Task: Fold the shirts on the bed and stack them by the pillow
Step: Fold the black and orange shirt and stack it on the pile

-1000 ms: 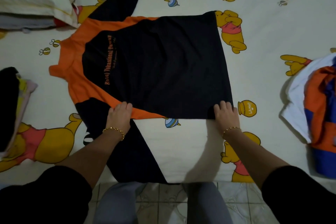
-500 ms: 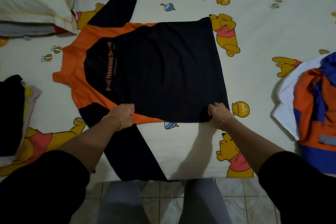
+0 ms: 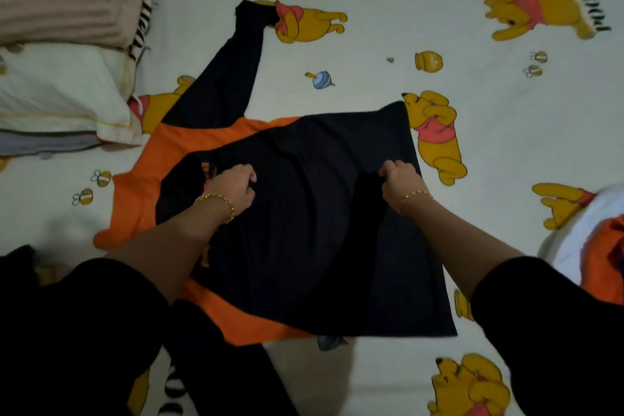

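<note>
While shirt [image 3: 304, 230] lies on bed [image 3: 506, 128] | left hand [image 3: 234, 187], right hand [image 3: 400, 181]: fingers clamp its fabric

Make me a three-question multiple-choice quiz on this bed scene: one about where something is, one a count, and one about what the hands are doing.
1. Where do the pillows lie from the black and orange shirt?
A. upper left of the view
B. lower right of the view
C. on top of it

2. How many wrists wear a gold bracelet?
A. none
B. one
C. two

3. What are the hands doing?
A. both lie open and flat
B. both grip the shirt's fabric
C. one holds a pillow

Answers:
1 A, the pillows fill the upper-left corner, past the shirt's collar end.
2 C, a bracelet shows on each wrist.
3 B, the left hand and the right hand each curl round black fabric.
</note>
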The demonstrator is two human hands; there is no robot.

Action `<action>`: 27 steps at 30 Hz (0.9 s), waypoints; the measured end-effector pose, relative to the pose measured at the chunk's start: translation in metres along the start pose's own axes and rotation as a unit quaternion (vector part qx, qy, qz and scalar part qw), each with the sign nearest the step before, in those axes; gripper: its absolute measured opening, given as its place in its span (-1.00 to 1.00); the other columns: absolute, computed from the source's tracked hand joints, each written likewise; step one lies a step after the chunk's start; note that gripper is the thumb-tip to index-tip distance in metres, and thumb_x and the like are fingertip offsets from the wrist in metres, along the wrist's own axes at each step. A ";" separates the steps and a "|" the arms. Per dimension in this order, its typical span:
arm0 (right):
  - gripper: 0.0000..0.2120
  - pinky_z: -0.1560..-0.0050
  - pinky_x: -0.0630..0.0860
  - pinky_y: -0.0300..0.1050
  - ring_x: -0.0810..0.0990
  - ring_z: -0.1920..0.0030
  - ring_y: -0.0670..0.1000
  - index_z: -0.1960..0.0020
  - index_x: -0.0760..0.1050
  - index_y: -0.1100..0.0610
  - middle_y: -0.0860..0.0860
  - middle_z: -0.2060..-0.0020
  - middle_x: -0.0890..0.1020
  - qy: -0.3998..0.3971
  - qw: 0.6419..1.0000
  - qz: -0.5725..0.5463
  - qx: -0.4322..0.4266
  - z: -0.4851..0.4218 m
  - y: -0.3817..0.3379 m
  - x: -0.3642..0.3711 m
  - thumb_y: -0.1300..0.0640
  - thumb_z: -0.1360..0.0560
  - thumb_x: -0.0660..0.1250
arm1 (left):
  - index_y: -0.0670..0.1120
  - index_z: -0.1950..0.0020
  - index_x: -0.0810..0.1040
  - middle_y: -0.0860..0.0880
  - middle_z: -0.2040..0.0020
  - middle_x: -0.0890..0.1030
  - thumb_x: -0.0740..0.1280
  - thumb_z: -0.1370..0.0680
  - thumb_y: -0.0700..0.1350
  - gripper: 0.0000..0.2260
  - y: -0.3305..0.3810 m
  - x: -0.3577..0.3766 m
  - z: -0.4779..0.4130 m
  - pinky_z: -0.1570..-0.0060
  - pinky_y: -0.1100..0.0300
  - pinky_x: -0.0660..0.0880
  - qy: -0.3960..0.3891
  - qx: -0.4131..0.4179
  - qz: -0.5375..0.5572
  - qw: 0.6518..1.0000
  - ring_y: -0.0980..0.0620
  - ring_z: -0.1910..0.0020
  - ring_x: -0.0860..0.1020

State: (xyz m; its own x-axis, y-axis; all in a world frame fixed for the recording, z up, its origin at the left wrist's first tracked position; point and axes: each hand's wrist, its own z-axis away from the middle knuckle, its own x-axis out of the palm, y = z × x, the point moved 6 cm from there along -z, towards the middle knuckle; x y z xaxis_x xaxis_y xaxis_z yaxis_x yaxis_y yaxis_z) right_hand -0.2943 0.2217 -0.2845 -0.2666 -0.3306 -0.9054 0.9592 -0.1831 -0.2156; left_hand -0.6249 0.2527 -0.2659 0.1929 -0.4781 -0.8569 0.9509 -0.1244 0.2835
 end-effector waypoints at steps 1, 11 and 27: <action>-0.72 -0.11 0.44 0.09 0.42 -0.16 0.22 -0.18 0.43 0.20 0.20 -0.11 0.49 0.015 1.000 -0.003 0.002 -0.019 -0.001 -0.008 0.31 -0.48 0.18 | -0.07 -0.10 0.43 0.00 0.01 0.42 0.24 -0.52 -0.19 -0.83 -0.001 -0.008 -0.018 0.02 0.07 0.46 0.004 -0.005 0.002 1.000 -0.03 0.05 0.47; -0.29 -0.01 0.54 0.10 0.52 -0.11 0.26 -0.47 0.14 -0.02 0.24 -0.18 0.42 -0.069 0.996 0.019 0.056 -0.160 0.005 -0.027 0.40 -0.43 0.25 | -0.03 -0.43 0.22 -0.15 -0.24 0.43 0.28 -0.48 -0.29 -0.45 -0.015 -0.032 -0.147 0.01 -0.01 0.49 -0.039 -0.074 -0.073 0.994 -0.17 -0.08 0.52; -0.73 0.13 0.45 0.01 0.56 -0.03 0.25 -0.22 0.30 0.21 0.24 -0.02 0.56 0.004 0.997 -0.009 0.081 -0.193 -0.023 -0.032 0.27 -0.52 0.17 | -0.08 -0.25 0.38 -0.08 0.18 0.54 0.24 -0.54 -0.12 -0.72 -0.031 -0.051 -0.182 0.28 0.13 0.44 0.062 -0.080 0.010 0.995 -0.04 0.28 0.48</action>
State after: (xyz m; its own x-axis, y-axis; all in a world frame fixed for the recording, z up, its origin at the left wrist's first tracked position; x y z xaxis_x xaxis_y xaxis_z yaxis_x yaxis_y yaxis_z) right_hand -0.2898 0.4152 -0.3211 -0.2830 -0.3191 -0.9045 0.9262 -0.3360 -0.1713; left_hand -0.6198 0.4392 -0.3097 0.2305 -0.3670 -0.9012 0.9712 0.0294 0.2364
